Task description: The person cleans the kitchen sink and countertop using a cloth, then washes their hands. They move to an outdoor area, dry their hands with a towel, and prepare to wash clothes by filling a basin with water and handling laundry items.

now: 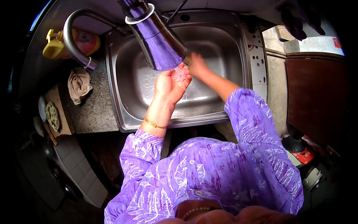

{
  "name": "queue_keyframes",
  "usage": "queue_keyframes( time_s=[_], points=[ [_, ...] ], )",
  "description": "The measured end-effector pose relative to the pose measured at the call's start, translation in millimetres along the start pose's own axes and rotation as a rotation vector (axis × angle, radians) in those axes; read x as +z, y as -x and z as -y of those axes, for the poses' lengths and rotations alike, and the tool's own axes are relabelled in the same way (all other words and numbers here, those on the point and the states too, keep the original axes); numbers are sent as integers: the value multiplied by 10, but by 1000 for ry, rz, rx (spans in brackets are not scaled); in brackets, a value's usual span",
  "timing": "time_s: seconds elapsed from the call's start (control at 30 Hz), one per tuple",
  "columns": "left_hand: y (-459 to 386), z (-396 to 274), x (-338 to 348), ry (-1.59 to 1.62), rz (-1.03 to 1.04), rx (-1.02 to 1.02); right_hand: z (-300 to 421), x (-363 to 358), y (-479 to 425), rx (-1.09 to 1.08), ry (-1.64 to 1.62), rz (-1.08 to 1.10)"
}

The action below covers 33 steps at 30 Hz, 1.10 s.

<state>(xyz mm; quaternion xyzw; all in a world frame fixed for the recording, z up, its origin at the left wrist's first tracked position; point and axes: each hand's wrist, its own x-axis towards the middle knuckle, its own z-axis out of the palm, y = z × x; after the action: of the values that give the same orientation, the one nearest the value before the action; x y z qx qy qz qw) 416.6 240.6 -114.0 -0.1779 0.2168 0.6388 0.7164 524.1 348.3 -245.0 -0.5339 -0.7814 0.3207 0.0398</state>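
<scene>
Palm up, my left hand (172, 84) lies under the mouth of a shiny metal faucet head (159, 42), with water splashing into the palm and over the fingers. Nothing solid shows in it. Just right of it, my right hand (197, 65) is blurred over the stainless steel sink basin (223, 75); a small yellowish-brown patch shows at its fingertips, too unclear to name. The faucet head partly covers the space between the hands. Wet streaks and drops lie on the basin floor.
Left of the sink, a crumpled beige cloth (79, 85) lies on the grey counter (95, 112). Behind it are a curved metal spout (75, 42) and yellow pump bottles (56, 47). A second cloth (52, 116) lies farther left. Holed white tiles (258, 64) border the right side.
</scene>
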Motion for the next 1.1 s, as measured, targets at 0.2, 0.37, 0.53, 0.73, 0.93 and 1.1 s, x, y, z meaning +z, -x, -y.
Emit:
queue_keyframes(
  time_s=[0.2, 0.37, 0.53, 0.73, 0.93, 1.1],
  points=[
    [-36, 79, 68, -43, -10, -11, -290, -284, -318, -168, 282, 109],
    [-14, 33, 71, -30, 9, -16, -25, -747, -27, -81, 314, 76],
    [-117, 156, 236, -17, -75, -87, 223, -845, 149, -389, -147, -397],
    [-304, -40, -89, -198, 149, -200, 777, -822, 516, 625, -1761, 694],
    [-604, 78, -434, -1266, -113, 718, 879, -181, 518, 603, -1824, 166],
    [-459, -51, -327, -1510, -114, 737, 1112, -302, 723, 555, -1835, 75]
  ],
)
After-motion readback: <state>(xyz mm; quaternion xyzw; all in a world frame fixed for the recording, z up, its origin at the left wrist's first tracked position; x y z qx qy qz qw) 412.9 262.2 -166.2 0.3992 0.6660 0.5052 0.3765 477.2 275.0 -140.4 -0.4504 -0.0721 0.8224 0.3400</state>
